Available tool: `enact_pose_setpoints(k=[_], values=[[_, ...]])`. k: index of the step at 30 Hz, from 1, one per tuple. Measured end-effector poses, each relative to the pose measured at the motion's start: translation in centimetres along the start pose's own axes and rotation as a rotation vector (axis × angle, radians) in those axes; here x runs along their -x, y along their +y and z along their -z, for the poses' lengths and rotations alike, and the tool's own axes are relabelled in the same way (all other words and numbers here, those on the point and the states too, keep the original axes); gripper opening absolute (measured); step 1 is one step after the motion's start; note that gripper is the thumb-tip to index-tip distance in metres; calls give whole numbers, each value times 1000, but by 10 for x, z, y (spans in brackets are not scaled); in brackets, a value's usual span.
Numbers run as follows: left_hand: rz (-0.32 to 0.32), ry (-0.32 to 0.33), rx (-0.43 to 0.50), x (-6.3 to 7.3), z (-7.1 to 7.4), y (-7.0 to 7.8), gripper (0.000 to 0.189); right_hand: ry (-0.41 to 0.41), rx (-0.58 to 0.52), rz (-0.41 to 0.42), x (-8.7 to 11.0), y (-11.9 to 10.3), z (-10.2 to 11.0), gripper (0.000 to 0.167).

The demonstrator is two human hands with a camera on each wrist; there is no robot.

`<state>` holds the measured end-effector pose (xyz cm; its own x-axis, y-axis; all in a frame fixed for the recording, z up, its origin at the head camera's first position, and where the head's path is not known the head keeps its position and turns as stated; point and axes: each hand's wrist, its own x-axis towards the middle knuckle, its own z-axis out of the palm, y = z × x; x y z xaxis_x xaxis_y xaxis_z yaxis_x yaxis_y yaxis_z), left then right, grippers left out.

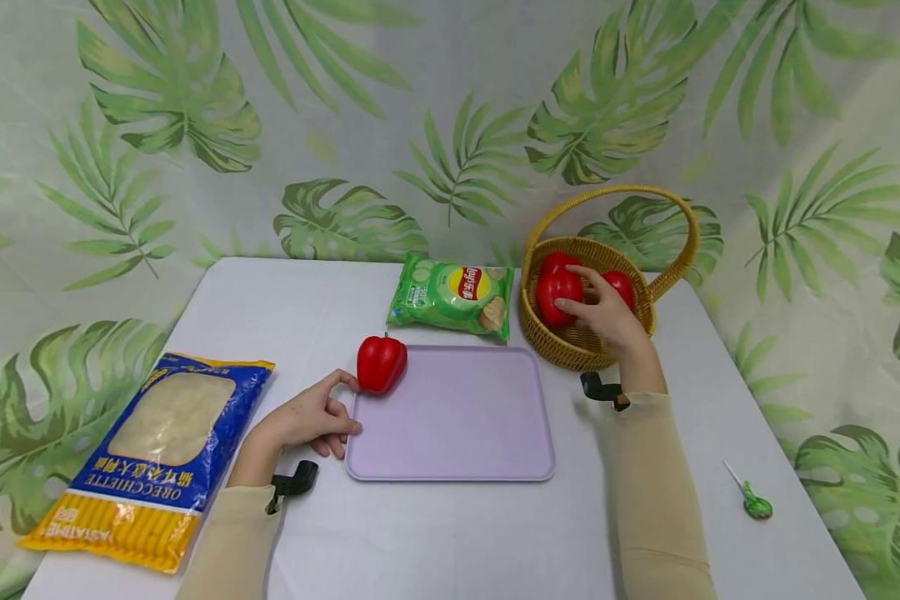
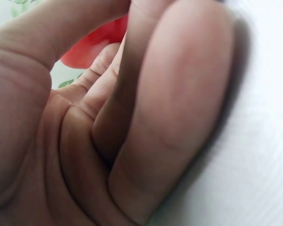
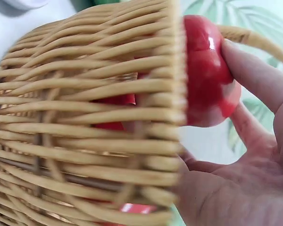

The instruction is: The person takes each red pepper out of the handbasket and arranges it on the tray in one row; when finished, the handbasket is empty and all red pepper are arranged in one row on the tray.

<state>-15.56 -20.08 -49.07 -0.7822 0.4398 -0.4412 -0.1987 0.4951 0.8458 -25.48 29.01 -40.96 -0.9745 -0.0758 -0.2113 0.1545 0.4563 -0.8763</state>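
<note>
My right hand (image 1: 603, 312) reaches over the wicker basket (image 1: 570, 354) and holds a red bell pepper (image 1: 557, 296) between thumb and fingers. The right wrist view shows this pepper (image 3: 205, 70) partly above the basket's rim. More red peppers (image 1: 618, 287) are in the basket, partly hidden by the hand and the held one. Another red bell pepper (image 1: 381, 365) stands on the upper left corner of the lilac tray (image 1: 453, 417). Beside that corner is my left hand (image 1: 311, 417), fingers loosely bent, one fingertip right at the pepper and another at the tray's left edge.
A green chip bag (image 1: 450, 296) lies behind the tray, left of the basket. At the far left is a blue and yellow pasta bag (image 1: 157, 458). A green-wrapped lollipop (image 1: 756, 504) lies on the right of the white table (image 1: 450, 542). The basket's tall handle (image 1: 607, 192) arches upward.
</note>
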Motion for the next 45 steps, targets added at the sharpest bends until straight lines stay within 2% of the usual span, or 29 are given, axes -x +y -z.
enact_pose_setpoints(k=[8, 16, 23, 30, 37, 45], values=[[-15, 1, -1, 1, 1, 2, 66, 27, -34, 65, 23, -19, 0, 79], [-7, 5, 1, 2, -1, 2, 66, -9, -112, 144, 43, -37, -21, 76], [-12, 2, 3, 1, -1, 1, 66, -47, -111, 170, 48, -46, -54, 74], [-11, 3, 3, 1, -1, 1, 66, -131, -120, 188, 48, -54, -97, 71], [-9, 5, 0, 1, -1, 2, 65, -184, -106, 149, 40, -50, -136, 70], [4, 15, 1, 2, -1, 3, 65, -206, -98, 105, 31, -40, -168, 66]])
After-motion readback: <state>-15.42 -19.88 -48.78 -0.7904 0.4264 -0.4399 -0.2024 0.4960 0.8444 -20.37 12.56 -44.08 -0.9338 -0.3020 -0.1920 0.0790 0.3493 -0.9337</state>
